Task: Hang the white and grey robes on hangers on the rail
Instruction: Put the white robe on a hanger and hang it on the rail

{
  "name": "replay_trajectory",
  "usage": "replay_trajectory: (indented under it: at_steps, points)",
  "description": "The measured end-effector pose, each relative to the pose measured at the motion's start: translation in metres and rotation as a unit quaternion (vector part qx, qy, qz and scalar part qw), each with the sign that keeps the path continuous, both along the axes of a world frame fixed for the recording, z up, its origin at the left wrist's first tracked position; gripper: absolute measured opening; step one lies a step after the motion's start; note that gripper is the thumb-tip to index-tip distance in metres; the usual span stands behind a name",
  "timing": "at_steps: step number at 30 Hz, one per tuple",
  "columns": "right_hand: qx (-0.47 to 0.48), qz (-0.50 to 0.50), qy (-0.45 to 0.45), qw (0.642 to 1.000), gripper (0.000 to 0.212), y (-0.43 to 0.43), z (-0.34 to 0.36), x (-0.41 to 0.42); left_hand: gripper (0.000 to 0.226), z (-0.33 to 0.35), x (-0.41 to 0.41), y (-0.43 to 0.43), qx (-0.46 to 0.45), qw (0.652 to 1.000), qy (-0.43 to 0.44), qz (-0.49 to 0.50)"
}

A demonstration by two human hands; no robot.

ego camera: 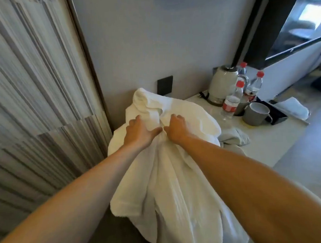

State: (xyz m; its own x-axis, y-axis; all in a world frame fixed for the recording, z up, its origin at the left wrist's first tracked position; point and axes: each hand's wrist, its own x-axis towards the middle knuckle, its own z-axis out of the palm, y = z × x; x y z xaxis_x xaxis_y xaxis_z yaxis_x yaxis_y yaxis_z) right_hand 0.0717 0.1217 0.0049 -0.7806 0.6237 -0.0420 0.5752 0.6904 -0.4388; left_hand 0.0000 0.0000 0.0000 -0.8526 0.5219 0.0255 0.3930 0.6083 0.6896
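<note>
Both hands grasp the white robe (163,167): my left hand (140,131) and my right hand (176,129) pinch its cloth side by side, thumbs almost touching. It lies bunched on the counter (267,146) and hangs over the edge. The grey robe (234,136) lies just beside it, near a mug (255,113) and bottles (230,101).

White countertop (278,138) carries the white robe (176,175) and grey robe (234,136). Kettle (221,85), three bottles (230,101), mug (255,113) behind.
</note>
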Motion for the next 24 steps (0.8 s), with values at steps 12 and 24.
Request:
replay_trajectory:
  at_steps: [12, 24]
  points:
    - [0.010, -0.099, 0.054, 0.994, 0.023, 0.029, -0.003, -0.015, 0.021, 0.007, -0.030, -0.025, 0.097, 0.984, -0.101, 0.106]
    - [0.242, -0.026, 0.203, 0.948, 0.028, -0.027, 0.162, 0.088, 0.008, 0.135, 0.010, -0.182, 0.093, 0.974, 0.184, 0.098]
